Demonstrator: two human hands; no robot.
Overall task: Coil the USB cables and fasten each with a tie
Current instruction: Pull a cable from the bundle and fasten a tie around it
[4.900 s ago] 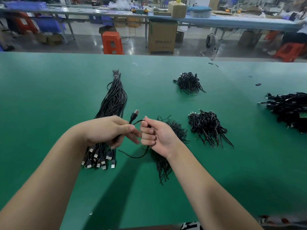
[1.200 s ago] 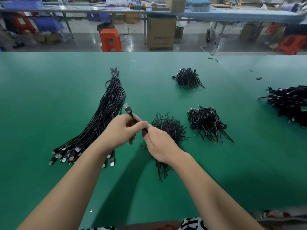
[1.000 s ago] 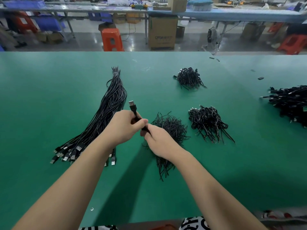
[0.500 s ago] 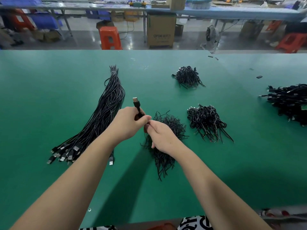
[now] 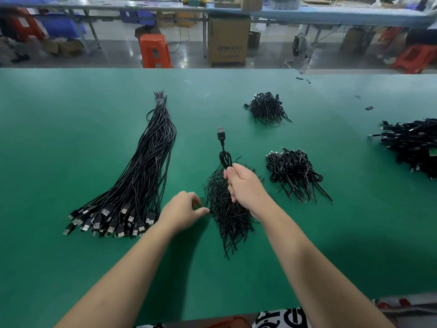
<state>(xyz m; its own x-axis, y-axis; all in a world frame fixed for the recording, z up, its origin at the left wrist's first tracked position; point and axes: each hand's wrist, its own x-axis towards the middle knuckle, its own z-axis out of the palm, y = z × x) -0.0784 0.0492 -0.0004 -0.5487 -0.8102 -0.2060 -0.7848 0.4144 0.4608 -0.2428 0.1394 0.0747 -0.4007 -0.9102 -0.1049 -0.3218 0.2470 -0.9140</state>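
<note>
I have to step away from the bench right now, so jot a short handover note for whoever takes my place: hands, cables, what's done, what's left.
Right hand grips one coiled cable, plug up, not yet tied.
Left hand holds nothing, fingers reaching at the edge of the tie pile.
Uncoiled cable bundle lies to the left.
Coiled piles and lie right of the ties; whether they are tied cannot be made out.
Left: pick a tie, fasten this coil, work through the bundle.

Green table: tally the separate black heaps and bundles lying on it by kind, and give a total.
Straight USB cable bundle: 1
Heap of ties: 1
Heaps of coiled cables: 3 (far, middle, right edge)
Total: 5
The coiled cable in the right hand is not counted.
</note>
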